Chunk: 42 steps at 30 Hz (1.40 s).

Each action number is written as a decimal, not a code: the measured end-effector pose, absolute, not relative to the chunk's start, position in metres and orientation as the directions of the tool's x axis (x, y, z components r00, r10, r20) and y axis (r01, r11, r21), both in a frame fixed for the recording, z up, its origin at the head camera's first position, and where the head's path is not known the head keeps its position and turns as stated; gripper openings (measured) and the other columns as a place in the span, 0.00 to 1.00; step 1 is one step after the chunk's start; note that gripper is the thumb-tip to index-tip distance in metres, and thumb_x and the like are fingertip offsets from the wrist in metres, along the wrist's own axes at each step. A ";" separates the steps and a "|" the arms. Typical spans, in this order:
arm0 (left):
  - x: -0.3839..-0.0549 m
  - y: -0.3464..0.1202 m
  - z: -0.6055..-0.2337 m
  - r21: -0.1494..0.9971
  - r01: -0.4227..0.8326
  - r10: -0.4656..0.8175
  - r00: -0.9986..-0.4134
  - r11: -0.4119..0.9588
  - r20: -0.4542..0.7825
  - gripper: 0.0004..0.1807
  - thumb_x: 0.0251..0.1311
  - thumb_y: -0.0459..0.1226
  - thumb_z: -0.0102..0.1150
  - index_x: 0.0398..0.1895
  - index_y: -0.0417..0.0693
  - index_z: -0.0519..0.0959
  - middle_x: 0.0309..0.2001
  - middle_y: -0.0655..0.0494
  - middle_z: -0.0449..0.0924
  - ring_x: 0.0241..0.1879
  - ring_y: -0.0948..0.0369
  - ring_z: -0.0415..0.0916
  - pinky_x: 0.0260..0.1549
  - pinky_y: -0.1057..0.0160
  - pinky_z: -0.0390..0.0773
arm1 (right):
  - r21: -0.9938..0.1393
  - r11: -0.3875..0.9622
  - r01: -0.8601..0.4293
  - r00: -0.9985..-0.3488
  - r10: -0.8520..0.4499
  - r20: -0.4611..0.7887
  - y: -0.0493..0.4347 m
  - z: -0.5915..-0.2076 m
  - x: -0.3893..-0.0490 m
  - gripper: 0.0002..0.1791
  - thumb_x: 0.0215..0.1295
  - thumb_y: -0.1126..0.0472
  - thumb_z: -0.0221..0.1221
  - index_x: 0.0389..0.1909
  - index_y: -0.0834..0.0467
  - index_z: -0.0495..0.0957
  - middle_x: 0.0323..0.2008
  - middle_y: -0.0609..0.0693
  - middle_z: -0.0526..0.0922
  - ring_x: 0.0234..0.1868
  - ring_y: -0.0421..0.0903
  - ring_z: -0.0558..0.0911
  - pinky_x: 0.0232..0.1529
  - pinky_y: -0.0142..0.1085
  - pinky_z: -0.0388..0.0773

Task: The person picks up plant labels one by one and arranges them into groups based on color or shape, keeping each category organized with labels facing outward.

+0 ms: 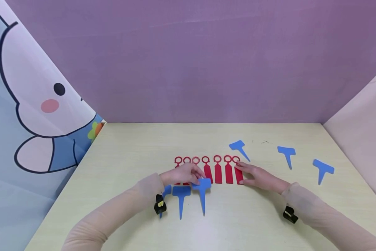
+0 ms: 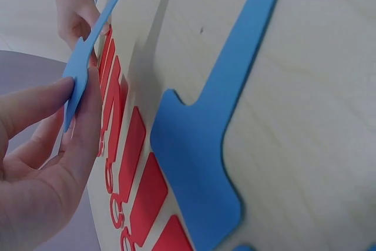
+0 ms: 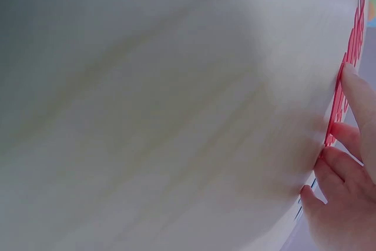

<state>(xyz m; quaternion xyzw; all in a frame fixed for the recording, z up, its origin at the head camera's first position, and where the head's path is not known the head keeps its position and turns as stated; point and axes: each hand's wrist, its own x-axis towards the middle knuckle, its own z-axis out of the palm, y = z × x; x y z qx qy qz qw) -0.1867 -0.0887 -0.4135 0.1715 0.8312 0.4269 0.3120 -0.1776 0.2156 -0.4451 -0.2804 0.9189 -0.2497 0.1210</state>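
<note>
My left hand [image 1: 188, 172] pinches the head of a blue T-shaped plant label [image 1: 202, 186] between thumb and fingers. In the left wrist view this label [image 2: 79, 74] is tilted above the table, its stem pointing away from the fingers. Below the left hand lie a second blue label [image 1: 181, 191] and a third blue label [image 1: 167, 190], the latter partly hidden by the wrist. My right hand [image 1: 260, 177] rests with spread fingers at the rightmost red tag [image 1: 239, 176], fingertips touching its side and the thumb by its lower end. The left hand covers parts of some red tags.
Several red tags [image 1: 218, 174] with ring tops stand in a row across the table [image 1: 128, 150]. Beyond and right of the right hand lie three more blue labels, a near one [image 1: 238, 145], a middle one [image 1: 287, 152] and a far right one [image 1: 323, 168]. A purple wall [image 1: 206, 69] bounds the back.
</note>
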 end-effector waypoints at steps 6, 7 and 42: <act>-0.184 -0.089 -0.414 0.835 0.004 0.572 -0.730 0.551 -0.374 0.11 0.50 0.29 0.60 0.38 0.47 0.80 0.30 0.54 0.76 0.30 0.60 0.73 0.27 0.65 0.77 | -0.527 0.720 -0.451 -0.813 -0.576 -0.091 0.215 -0.446 -0.177 0.36 0.52 0.52 0.62 0.61 0.62 0.62 0.64 0.61 0.57 0.63 0.60 0.55 0.57 0.49 0.63; -0.183 -0.089 -0.414 0.836 0.001 0.573 -0.728 0.549 -0.376 0.11 0.50 0.29 0.60 0.38 0.47 0.80 0.30 0.53 0.76 0.30 0.60 0.73 0.27 0.65 0.77 | -0.528 0.721 -0.449 -0.813 -0.575 -0.093 0.215 -0.446 -0.177 0.36 0.52 0.52 0.62 0.61 0.62 0.62 0.64 0.61 0.57 0.64 0.60 0.55 0.57 0.49 0.63; -0.167 -0.081 -0.414 0.671 0.332 0.636 -0.723 0.663 -0.271 0.12 0.48 0.32 0.63 0.39 0.46 0.79 0.28 0.63 0.74 0.29 0.67 0.69 0.30 0.74 0.72 | -0.522 0.719 -0.459 -0.809 -0.581 -0.089 0.215 -0.445 -0.178 0.37 0.52 0.51 0.61 0.61 0.62 0.62 0.64 0.61 0.57 0.63 0.60 0.56 0.57 0.49 0.63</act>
